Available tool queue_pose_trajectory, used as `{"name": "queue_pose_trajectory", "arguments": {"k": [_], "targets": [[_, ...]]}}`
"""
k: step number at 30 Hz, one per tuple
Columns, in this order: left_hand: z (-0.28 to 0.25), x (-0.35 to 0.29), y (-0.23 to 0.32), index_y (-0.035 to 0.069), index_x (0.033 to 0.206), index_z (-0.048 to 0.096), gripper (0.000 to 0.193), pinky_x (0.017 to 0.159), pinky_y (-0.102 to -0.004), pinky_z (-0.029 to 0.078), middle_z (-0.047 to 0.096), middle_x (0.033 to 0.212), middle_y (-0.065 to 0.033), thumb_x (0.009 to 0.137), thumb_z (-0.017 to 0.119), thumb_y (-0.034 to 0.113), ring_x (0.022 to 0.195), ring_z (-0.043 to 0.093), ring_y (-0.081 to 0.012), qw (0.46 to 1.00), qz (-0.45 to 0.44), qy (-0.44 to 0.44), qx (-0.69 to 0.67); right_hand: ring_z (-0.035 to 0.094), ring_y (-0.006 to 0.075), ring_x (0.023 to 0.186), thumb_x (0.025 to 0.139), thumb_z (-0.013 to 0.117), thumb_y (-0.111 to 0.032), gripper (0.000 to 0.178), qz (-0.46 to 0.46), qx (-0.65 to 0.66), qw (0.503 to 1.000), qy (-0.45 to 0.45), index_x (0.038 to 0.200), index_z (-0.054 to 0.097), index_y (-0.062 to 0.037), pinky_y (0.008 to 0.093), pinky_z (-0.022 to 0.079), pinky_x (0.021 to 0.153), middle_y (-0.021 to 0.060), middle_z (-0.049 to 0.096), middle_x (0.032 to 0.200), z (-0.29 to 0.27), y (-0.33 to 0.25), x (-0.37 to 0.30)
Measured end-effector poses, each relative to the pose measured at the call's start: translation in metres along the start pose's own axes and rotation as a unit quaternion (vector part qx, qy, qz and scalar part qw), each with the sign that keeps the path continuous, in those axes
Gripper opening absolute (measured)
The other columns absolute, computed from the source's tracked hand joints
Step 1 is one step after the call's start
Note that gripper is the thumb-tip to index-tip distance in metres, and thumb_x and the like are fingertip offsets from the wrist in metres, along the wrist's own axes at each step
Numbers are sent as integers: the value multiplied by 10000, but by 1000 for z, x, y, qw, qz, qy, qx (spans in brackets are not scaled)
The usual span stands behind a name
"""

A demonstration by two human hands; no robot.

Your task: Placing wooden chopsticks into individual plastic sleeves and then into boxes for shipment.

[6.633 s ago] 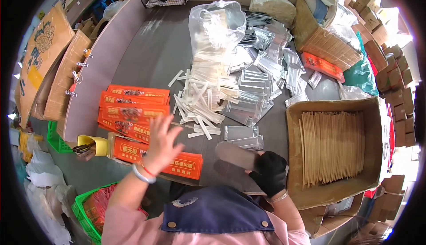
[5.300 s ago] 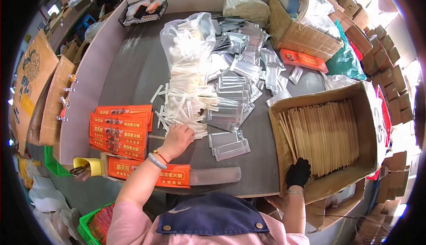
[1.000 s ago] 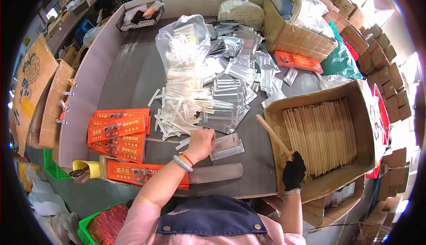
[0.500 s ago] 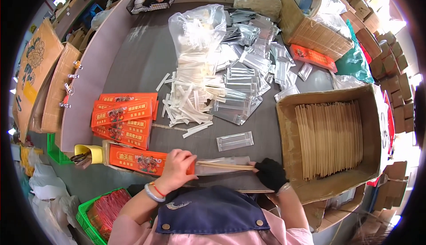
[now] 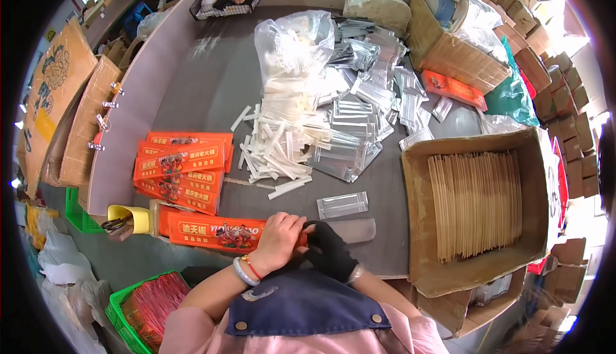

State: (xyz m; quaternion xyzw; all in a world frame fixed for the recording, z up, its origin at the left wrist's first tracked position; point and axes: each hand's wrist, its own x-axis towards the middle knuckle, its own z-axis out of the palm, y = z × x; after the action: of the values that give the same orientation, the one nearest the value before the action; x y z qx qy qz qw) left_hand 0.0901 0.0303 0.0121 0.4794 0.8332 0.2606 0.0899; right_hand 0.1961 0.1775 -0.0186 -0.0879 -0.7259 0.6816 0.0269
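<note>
- Red and printed face up, the packet [image 5: 221,233] lay flat along the near edge of the table [image 5: 212,84], perhaps so that both hands could meet at its right end.
- The left hand [image 5: 282,240] was nearly closed, its fingers bent over that end, seemingly to steady the packet.
- The black-gloved right hand [image 5: 330,251] came against it from the right, fingers curled in; what it gripped, if anything, could not be told, as the hands hid the spot.
- A grey strip [image 5: 357,230] lay flat, showing just right of the glove.
- The sticks [image 5: 478,206] stood side by side in a carton [image 5: 420,225] at near right, likely for easy picking by the right hand.
- One clear sachet [image 5: 342,206] lay just beyond the hands, apart from the sachet heap [image 5: 350,152], probably for quick reach.
- White slips [image 5: 276,158] were piled farther off; other packets [image 5: 183,168] overlapped at left, handy, it seemed, for the left hand.
</note>
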Motion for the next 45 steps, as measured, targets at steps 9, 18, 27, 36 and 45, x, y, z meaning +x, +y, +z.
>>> {"name": "queue_pose_trajectory", "arguments": {"k": [9, 18, 27, 36, 45], "targets": [[-63, 23, -15, 146, 852, 628, 239, 763, -422, 433, 557, 898, -72, 624, 701, 132, 868, 574, -289, 985, 107, -116, 72, 566, 283, 1031, 599, 823, -421, 630, -86, -526, 846, -18, 1114, 599, -136, 474, 376, 910, 61, 603, 1054, -70, -47, -2], [-22, -41, -23, 35, 1312, 529, 922, 1097, -645, 186, 422, 1397, -201, 603, 850, 529, 1339, 319, -427, 974, -216, 32, 63, 578, 288, 957, 594, 837, -424, 615, -34, -547, 835, 39, 1073, 607, -115, 455, 377, 884, 80, 613, 994, -70, -57, -17], [-8, -48, -34, -17, 1346, 489, 961, 1132, -619, 131, 403, 1437, -216, 625, 859, 499, 1390, 275, -409, 967, -247, 51, -37, 578, 292, 966, 641, 807, -454, 611, -44, -511, 855, -76, 1102, 613, -102, 461, 362, 922, 97, 621, 1018, -59, -55, -18], [-6, -14, -57, 7, 1263, 559, 722, 1052, -559, 295, 500, 1330, -200, 707, 816, 389, 1244, 426, -399, 985, -167, 29, -16, 568, 294, 1063, 698, 796, -373, 614, -101, -436, 894, -33, 1202, 578, -98, 446, 417, 928, 131, 607, 1143, -31, -43, 15], [3, 58, -83, 138, 752, 702, 71, 779, -441, 393, 630, 860, -47, 762, 738, 198, 894, 585, -284, 983, -172, 33, 62, 563, 363, 943, 811, 675, -211, 270, 320, -614, 640, 334, 978, 554, -36, 478, 464, 811, 158, 578, 987, -197, 2, -80]]}}
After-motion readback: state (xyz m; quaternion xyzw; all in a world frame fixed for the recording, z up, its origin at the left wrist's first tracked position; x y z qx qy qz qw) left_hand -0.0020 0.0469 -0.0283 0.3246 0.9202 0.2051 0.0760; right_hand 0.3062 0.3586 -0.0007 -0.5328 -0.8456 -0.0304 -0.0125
